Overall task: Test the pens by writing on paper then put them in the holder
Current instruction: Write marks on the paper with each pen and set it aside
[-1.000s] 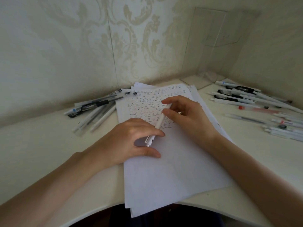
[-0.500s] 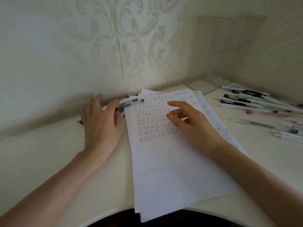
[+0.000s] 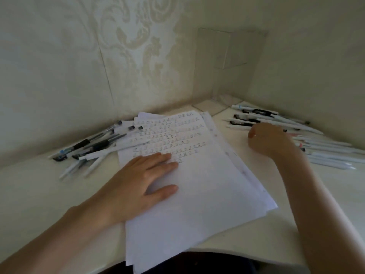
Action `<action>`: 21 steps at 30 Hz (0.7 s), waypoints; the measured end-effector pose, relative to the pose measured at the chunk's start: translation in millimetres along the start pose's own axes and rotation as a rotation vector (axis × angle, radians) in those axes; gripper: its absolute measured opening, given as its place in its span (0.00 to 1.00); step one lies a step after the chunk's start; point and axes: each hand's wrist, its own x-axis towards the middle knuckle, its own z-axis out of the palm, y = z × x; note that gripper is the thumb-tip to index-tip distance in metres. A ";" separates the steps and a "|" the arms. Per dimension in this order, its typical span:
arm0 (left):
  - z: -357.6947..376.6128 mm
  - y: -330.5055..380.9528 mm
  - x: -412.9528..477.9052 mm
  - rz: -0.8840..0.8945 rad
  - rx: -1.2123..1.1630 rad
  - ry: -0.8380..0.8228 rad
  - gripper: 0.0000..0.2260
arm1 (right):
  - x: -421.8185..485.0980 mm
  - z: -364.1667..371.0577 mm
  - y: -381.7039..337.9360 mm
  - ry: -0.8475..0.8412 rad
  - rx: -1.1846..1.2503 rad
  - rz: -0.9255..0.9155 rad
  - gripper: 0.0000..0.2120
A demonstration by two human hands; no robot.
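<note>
A stack of white paper (image 3: 197, 194) lies in the middle of the desk, its far half covered with rows of small written marks. My left hand (image 3: 142, 180) rests flat on the paper's left side, fingers apart, holding nothing. My right hand (image 3: 270, 141) reaches over the pile of white pens (image 3: 325, 153) at the right, fingers curled down onto them; whether it grips one is hidden. A second pile of pens (image 3: 88, 151) lies left of the paper by the wall. A clear holder (image 3: 229, 62) stands in the far corner.
The pale desk (image 3: 39, 194) fits into a wall corner with patterned wallpaper. Its curved front edge runs under the paper near my body. Bare desk surface shows at the front left and front right.
My left hand came back from the left pen pile and lies flat on the paper. My right hand left the paper and moved right to the other pen pile.
</note>
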 end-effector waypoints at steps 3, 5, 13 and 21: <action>1.1 0.0 -0.1 0.013 -0.019 0.014 0.37 | 4.6 5.0 -0.1 0.041 0.037 -0.064 0.06; 1.9 -0.8 -0.1 0.020 -0.021 0.027 0.36 | 0.8 5.7 -9.7 0.118 0.110 -0.220 0.02; -6.8 -8.7 3.5 -0.239 -0.067 0.428 0.23 | -48.3 30.0 -85.3 0.104 0.318 -0.914 0.09; -1.8 -11.8 1.5 -0.222 -0.006 0.375 0.22 | -37.1 22.6 -66.9 -0.007 0.251 -0.798 0.10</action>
